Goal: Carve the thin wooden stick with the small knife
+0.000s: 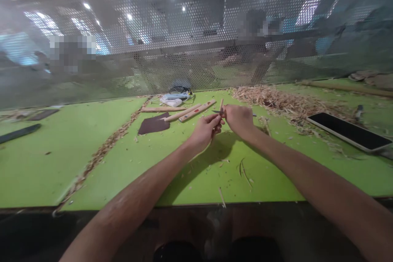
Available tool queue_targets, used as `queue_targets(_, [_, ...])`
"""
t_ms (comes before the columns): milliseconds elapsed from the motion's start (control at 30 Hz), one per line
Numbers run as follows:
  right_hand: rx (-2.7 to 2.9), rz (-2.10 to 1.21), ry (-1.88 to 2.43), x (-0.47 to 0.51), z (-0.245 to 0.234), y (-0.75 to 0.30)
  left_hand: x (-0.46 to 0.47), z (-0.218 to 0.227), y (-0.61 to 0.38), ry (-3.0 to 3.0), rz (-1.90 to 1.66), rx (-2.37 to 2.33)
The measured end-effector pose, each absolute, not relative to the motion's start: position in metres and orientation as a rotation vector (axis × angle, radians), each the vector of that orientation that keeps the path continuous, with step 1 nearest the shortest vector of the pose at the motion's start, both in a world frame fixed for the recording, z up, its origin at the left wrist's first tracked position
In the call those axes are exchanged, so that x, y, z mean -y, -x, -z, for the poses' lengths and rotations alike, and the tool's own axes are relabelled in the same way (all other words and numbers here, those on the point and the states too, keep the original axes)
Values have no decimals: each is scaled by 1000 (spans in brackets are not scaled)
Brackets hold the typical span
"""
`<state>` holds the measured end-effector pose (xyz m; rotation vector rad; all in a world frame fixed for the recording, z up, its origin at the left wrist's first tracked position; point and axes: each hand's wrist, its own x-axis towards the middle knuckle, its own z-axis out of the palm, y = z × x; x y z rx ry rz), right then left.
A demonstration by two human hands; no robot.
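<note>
From where I stand, the person's two hands meet over the middle of the green tabletop, working a knife against a slim wooden stick. The stick shows only its upper end, a pale stub that points away from the person, towards the perforated screen; its long axis runs roughly straight out from the body, leaning a touch to the right at the far end. The rest of it vanishes among the fingers, so I can't tell how long it is.

The knife lies crosswise to that: its dark blade comes out on the left of the right hand, tip to the left, passing right at the stick. That hand is curled firmly round the handle, which it mostly hides. The left hand has thumb and fingertips drawn together, pinching the stick near its lower end, just beside the right hand.

Left of the hands lie a flat wooden strip with a red mark and a tapered wooden piece, side by side, both slanting away to the right. The tapered one's narrow near end reaches over a brown sheet. A heap of shavings spreads beyond the right hand, and a phone lies further right, dark screen upward, its long axis slanting nearer towards the right.
</note>
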<state>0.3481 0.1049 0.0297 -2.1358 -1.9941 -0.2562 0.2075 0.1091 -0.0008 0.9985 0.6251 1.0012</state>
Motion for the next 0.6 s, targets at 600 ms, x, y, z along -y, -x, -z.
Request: queue_targets(600, [1957, 249, 2181, -127, -41, -376, -115, 8, -208, -1007, -961, -687])
